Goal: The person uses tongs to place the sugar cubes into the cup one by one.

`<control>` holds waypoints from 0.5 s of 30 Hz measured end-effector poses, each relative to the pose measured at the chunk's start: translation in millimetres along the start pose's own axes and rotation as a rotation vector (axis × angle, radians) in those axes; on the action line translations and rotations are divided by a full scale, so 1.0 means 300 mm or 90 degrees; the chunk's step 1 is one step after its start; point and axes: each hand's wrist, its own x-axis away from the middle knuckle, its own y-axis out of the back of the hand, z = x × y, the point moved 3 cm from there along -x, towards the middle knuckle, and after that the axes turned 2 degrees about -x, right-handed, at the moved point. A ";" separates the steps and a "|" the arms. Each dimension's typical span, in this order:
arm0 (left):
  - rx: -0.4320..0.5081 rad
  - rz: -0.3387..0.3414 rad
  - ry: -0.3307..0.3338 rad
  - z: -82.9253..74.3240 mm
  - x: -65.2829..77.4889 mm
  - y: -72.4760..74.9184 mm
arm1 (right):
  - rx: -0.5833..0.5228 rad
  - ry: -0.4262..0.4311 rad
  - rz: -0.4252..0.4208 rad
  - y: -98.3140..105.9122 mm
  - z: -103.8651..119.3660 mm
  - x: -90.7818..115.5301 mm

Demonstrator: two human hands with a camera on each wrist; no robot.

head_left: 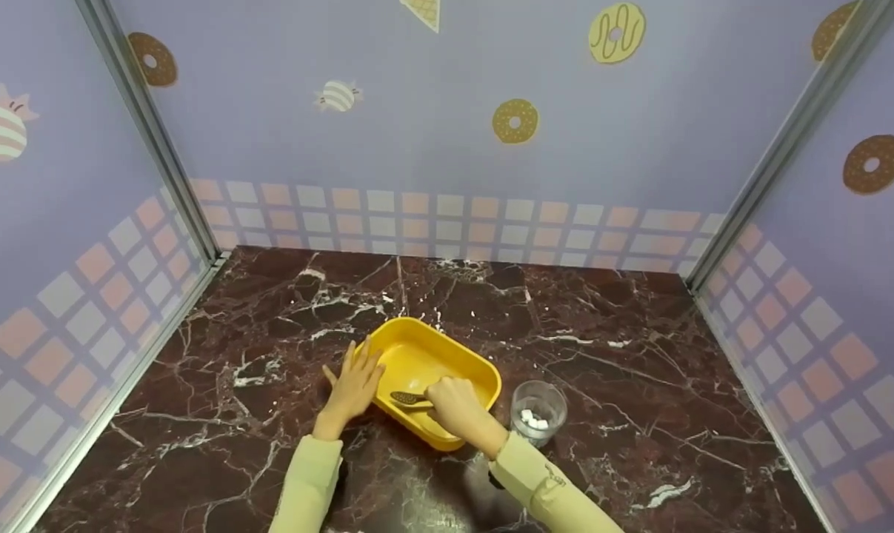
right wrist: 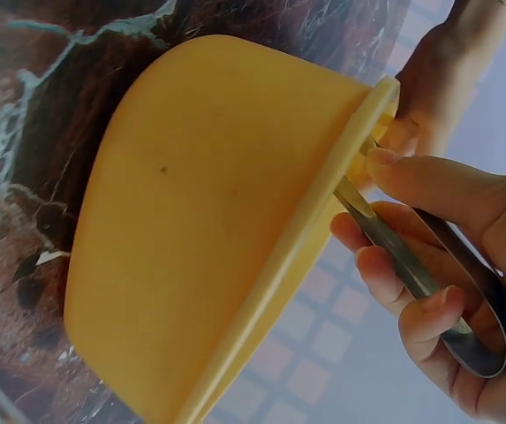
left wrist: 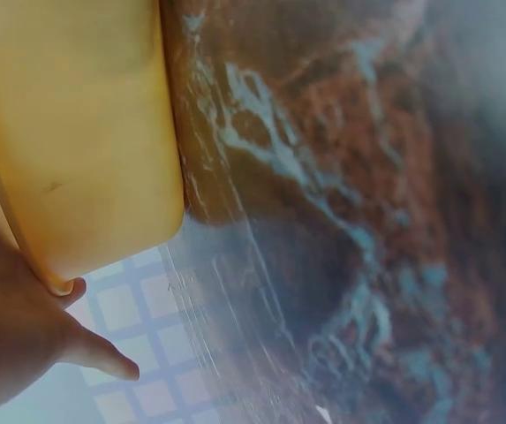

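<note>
A yellow plastic basin (head_left: 428, 354) rests on the dark marbled tabletop. My left hand (head_left: 356, 383) lies over the basin's left rim with its fingers spread and fairly straight; in the left wrist view its thumb (left wrist: 102, 353) sticks out away from the wall. My right hand (head_left: 454, 403) grips metal tongs (right wrist: 403, 261) over the basin's near right side. Thumb and fingers close around the two arms, near the bend. In the head view the perforated end (head_left: 408, 398) of the tongs points left inside the basin; the right wrist view hides the tips behind the rim.
Just right of the basin stands a clear glass (head_left: 554, 403) with several small white cubes (head_left: 533, 420) in it. White specks lie on the tabletop (head_left: 602, 355) behind the basin. Patterned lilac walls (head_left: 432, 148) enclose the table at the back and both sides.
</note>
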 end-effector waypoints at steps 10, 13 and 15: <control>0.013 -0.002 0.008 0.001 0.001 0.003 | -0.022 -0.014 -0.006 0.006 -0.030 -0.007; 0.007 -0.004 0.011 -0.001 0.000 0.001 | -0.023 -0.007 -0.007 0.021 -0.058 0.015; 0.005 -0.005 0.014 -0.001 0.002 0.000 | -0.013 0.000 -0.007 0.032 -0.077 0.034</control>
